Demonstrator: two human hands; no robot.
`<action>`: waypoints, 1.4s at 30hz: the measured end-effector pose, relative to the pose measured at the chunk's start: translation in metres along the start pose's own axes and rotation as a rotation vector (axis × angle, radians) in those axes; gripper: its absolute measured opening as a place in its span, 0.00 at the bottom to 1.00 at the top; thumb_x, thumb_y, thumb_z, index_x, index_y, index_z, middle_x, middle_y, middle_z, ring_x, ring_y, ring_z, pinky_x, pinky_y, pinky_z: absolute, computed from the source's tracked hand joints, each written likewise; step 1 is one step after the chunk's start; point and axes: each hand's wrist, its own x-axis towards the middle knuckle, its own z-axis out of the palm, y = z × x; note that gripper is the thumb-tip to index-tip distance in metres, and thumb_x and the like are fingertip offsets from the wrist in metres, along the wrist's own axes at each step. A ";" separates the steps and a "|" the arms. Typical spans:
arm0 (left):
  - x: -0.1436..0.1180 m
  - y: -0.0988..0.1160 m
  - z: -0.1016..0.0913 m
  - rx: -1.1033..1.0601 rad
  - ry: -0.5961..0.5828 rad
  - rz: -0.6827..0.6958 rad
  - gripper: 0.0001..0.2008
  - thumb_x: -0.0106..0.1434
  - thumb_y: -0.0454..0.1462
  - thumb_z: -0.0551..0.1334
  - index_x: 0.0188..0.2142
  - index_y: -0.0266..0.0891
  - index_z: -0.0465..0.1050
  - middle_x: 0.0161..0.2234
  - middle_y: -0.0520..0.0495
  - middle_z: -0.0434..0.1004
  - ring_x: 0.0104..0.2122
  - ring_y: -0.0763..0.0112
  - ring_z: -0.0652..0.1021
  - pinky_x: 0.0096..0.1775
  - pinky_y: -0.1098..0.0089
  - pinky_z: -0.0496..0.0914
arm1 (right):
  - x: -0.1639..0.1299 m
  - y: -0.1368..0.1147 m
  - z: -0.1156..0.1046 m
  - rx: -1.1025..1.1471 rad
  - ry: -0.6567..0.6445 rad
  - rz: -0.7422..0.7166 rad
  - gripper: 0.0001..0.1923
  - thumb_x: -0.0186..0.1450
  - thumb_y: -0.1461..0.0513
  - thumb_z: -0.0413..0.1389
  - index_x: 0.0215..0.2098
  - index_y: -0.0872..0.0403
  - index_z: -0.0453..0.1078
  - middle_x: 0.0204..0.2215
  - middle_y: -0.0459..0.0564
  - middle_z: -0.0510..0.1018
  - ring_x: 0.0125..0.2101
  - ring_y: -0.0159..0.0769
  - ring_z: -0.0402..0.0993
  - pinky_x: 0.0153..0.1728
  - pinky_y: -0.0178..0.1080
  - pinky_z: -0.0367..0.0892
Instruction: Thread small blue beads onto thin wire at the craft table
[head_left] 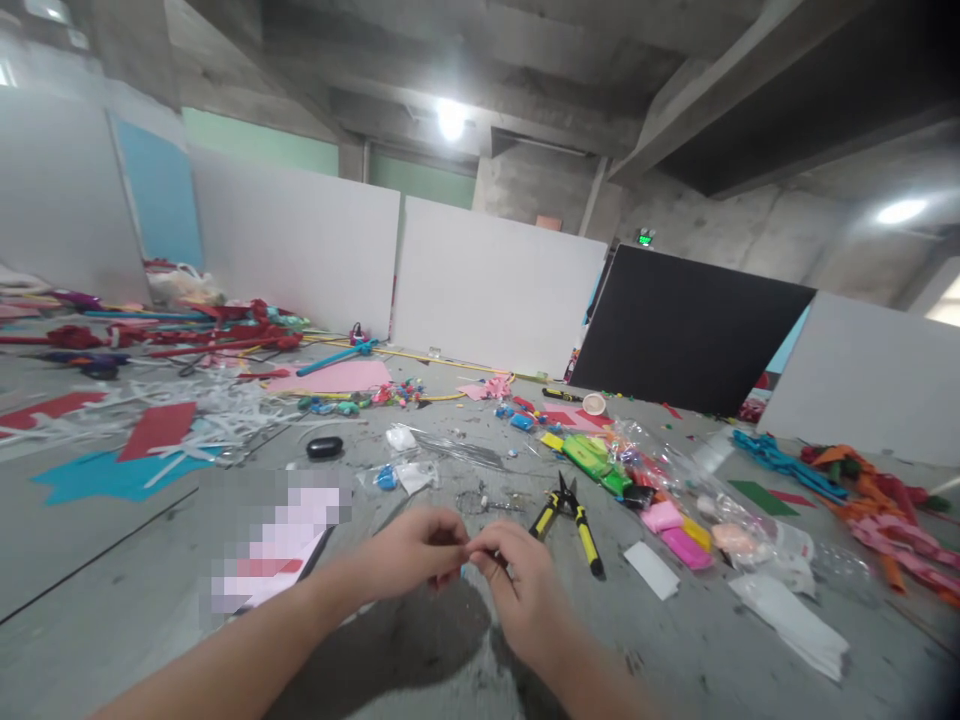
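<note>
My left hand and my right hand meet at the fingertips above the grey floor, both closed in a pinch. A tiny light-blue bit shows under the fingertips, but the fingers hide most of what they hold. Right of my right hand lie yellow-and-black handled cutters with their jaws apart. Just beyond the hands are some thin wire pieces. A clear bag with a blue lump and a white lump sits behind my left hand.
A blurred-out flat device lies left, near a black oval case. Thin metal wires spread farther back. Right are colourful clay packets, a white card and folded white paper. Paper scraps litter the left; white panels stand behind.
</note>
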 end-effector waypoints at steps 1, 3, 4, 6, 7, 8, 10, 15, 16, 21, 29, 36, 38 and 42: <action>0.000 0.001 0.000 -0.008 0.000 -0.002 0.09 0.57 0.43 0.65 0.31 0.39 0.71 0.20 0.56 0.70 0.22 0.73 0.71 0.27 0.72 0.66 | -0.001 0.000 0.000 0.000 -0.004 0.009 0.09 0.73 0.62 0.54 0.38 0.53 0.75 0.35 0.50 0.80 0.37 0.37 0.76 0.38 0.37 0.68; -0.001 0.005 0.001 -0.008 -0.001 -0.004 0.08 0.56 0.42 0.65 0.30 0.39 0.72 0.20 0.56 0.70 0.22 0.73 0.72 0.27 0.72 0.67 | -0.002 0.001 0.001 -0.003 -0.005 0.034 0.07 0.72 0.60 0.56 0.36 0.52 0.74 0.33 0.49 0.79 0.35 0.36 0.75 0.36 0.37 0.67; -0.002 0.007 0.001 -0.006 -0.004 -0.003 0.08 0.56 0.41 0.65 0.30 0.39 0.72 0.20 0.56 0.71 0.22 0.73 0.72 0.27 0.72 0.67 | -0.003 0.001 0.001 -0.006 0.000 0.044 0.08 0.72 0.59 0.58 0.35 0.52 0.73 0.31 0.48 0.78 0.34 0.36 0.74 0.35 0.36 0.66; -0.004 0.011 0.001 -0.005 -0.019 0.001 0.07 0.56 0.40 0.65 0.30 0.39 0.74 0.21 0.55 0.71 0.22 0.74 0.72 0.27 0.72 0.67 | -0.003 0.001 0.001 -0.011 0.008 0.052 0.09 0.71 0.58 0.59 0.34 0.52 0.72 0.30 0.47 0.77 0.33 0.35 0.74 0.34 0.36 0.65; -0.006 0.013 0.002 -0.012 -0.028 0.005 0.07 0.56 0.41 0.65 0.29 0.39 0.73 0.20 0.55 0.71 0.22 0.74 0.72 0.27 0.72 0.66 | -0.003 0.000 0.000 -0.014 0.017 0.033 0.11 0.72 0.57 0.58 0.33 0.52 0.72 0.29 0.47 0.77 0.33 0.35 0.73 0.35 0.37 0.65; -0.007 0.015 0.002 -0.017 -0.043 0.005 0.07 0.56 0.41 0.65 0.29 0.39 0.73 0.20 0.55 0.71 0.22 0.73 0.72 0.27 0.72 0.66 | -0.002 -0.001 0.000 -0.016 0.004 0.022 0.11 0.73 0.57 0.56 0.33 0.52 0.73 0.30 0.47 0.78 0.34 0.35 0.74 0.36 0.37 0.66; -0.008 0.018 0.002 -0.024 -0.057 0.007 0.08 0.57 0.41 0.66 0.29 0.39 0.73 0.21 0.55 0.72 0.23 0.73 0.73 0.27 0.72 0.67 | -0.001 -0.003 -0.001 -0.020 0.006 -0.009 0.11 0.74 0.58 0.55 0.36 0.52 0.74 0.32 0.48 0.79 0.36 0.36 0.75 0.38 0.38 0.67; -0.009 0.021 0.002 -0.057 -0.058 0.056 0.09 0.59 0.41 0.67 0.30 0.36 0.74 0.22 0.53 0.74 0.23 0.73 0.74 0.28 0.72 0.68 | 0.000 -0.004 -0.004 0.005 0.036 -0.001 0.08 0.73 0.58 0.58 0.41 0.51 0.78 0.35 0.50 0.79 0.38 0.37 0.76 0.40 0.40 0.71; -0.009 0.021 0.001 -0.067 -0.053 0.056 0.09 0.59 0.41 0.67 0.30 0.36 0.74 0.22 0.53 0.74 0.23 0.74 0.74 0.27 0.72 0.68 | 0.000 -0.004 -0.004 0.015 0.034 0.009 0.08 0.72 0.59 0.58 0.42 0.51 0.79 0.36 0.50 0.80 0.37 0.37 0.76 0.40 0.40 0.71; -0.009 0.028 0.001 -0.074 -0.045 0.073 0.08 0.59 0.39 0.67 0.30 0.36 0.75 0.21 0.54 0.73 0.23 0.74 0.74 0.27 0.73 0.68 | 0.000 -0.006 -0.007 0.073 0.031 0.031 0.08 0.70 0.61 0.60 0.44 0.49 0.82 0.36 0.50 0.79 0.34 0.34 0.75 0.35 0.38 0.72; -0.008 0.031 -0.003 -0.039 -0.042 0.090 0.08 0.59 0.39 0.67 0.30 0.36 0.76 0.20 0.53 0.74 0.22 0.75 0.74 0.27 0.73 0.68 | 0.003 -0.015 -0.015 0.085 0.021 0.057 0.09 0.70 0.60 0.59 0.44 0.48 0.83 0.38 0.50 0.80 0.36 0.34 0.76 0.32 0.36 0.73; -0.008 0.030 -0.004 -0.005 -0.054 0.112 0.05 0.59 0.37 0.66 0.30 0.36 0.75 0.21 0.53 0.74 0.22 0.75 0.75 0.27 0.74 0.69 | 0.003 -0.011 -0.014 0.125 0.028 0.100 0.07 0.68 0.61 0.61 0.41 0.48 0.82 0.38 0.49 0.81 0.37 0.34 0.78 0.32 0.36 0.73; -0.008 0.030 -0.004 0.013 -0.055 0.115 0.05 0.58 0.37 0.66 0.30 0.36 0.74 0.20 0.54 0.74 0.22 0.75 0.75 0.27 0.74 0.69 | 0.003 -0.010 -0.014 0.128 0.017 0.138 0.06 0.68 0.60 0.62 0.40 0.48 0.82 0.37 0.50 0.82 0.37 0.35 0.78 0.32 0.37 0.73; -0.008 0.027 -0.006 0.106 -0.066 0.115 0.05 0.58 0.36 0.66 0.29 0.36 0.74 0.20 0.54 0.74 0.21 0.75 0.74 0.25 0.76 0.66 | 0.004 -0.010 -0.014 0.169 -0.012 0.229 0.04 0.65 0.59 0.64 0.36 0.50 0.81 0.34 0.49 0.82 0.34 0.35 0.77 0.31 0.36 0.72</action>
